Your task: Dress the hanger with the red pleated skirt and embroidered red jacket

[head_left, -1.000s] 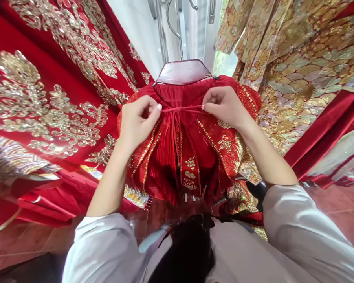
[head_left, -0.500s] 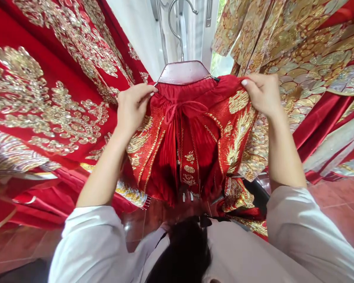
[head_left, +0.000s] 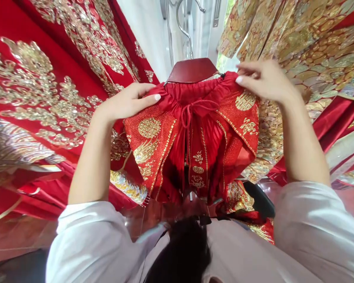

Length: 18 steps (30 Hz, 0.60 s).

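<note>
A red pleated skirt (head_left: 194,145) with gold embroidery hangs from a dark red wooden hanger (head_left: 191,70) in the middle of the head view. A thin red drawstring (head_left: 199,106) is tied in a bow at its waistband. My left hand (head_left: 129,100) pinches the left end of the waistband, thumb on top. My right hand (head_left: 262,80) grips the right end of the waistband beside the hanger's clip. Both embroidered side panels lie spread outward below my hands.
A large red garment (head_left: 47,90) with gold sequin embroidery hangs close on the left. A gold-scaled garment (head_left: 312,51) with red trim hangs close on the right. A white window frame (head_left: 200,23) stands behind the hanger's metal hook. Reddish floor tiles show below.
My hands let go of the drawstring, now tied in a bow, and moved outward to the waistband's two ends. The side panels have been spread flatter.
</note>
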Tool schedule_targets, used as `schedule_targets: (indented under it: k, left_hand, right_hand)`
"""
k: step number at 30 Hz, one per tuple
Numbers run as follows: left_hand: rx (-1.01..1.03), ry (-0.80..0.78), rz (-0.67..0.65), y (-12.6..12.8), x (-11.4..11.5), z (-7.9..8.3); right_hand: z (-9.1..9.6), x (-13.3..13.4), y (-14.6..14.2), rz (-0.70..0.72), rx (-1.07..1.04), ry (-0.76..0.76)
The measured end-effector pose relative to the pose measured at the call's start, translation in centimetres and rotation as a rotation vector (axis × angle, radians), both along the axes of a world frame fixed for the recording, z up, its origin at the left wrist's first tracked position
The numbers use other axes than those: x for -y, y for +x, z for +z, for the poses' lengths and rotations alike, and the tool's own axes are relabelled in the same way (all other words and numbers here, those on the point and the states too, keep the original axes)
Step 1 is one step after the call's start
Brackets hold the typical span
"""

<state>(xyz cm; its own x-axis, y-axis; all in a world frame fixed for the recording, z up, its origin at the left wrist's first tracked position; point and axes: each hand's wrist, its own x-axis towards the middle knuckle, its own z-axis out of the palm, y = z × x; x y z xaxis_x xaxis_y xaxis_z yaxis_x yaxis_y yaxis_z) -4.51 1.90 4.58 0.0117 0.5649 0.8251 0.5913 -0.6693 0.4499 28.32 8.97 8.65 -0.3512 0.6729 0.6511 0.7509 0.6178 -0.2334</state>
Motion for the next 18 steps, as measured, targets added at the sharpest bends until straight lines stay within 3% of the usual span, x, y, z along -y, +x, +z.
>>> schedule_targets:
  k: [2, 5, 9, 13, 15, 18]
  left_hand:
    - [0.036, -0.005, 0.003, -0.1, -0.1, 0.3]
    - [0.047, -0.032, -0.017, -0.7, -1.5, 1.1]
    - [-0.032, -0.054, -0.033, -1.5, -3.9, 2.2]
    - [-0.114, -0.135, -0.022, -2.0, -4.0, 2.6]
    - [-0.217, -0.223, -0.047, -2.5, -3.3, 3.0]
    - [-0.311, -0.351, -0.105, -3.6, -2.9, 4.2]
  right_hand:
    - [-0.8, 1.0, -0.9, -0.046, 0.120, 0.127]
    - [-1.0, 1.2, -1.6, -0.033, 0.012, 0.157]
    - [0.8, 0.2, -1.7, 0.183, -0.145, -0.136]
    - [1.5, -2.6, -2.2, 0.169, -0.281, -0.575]
    - [1.3, -3.7, -2.3, 0.131, -0.299, -0.638]
    - [0.7, -3.0, -1.8, 0.125, -0.205, -0.494]
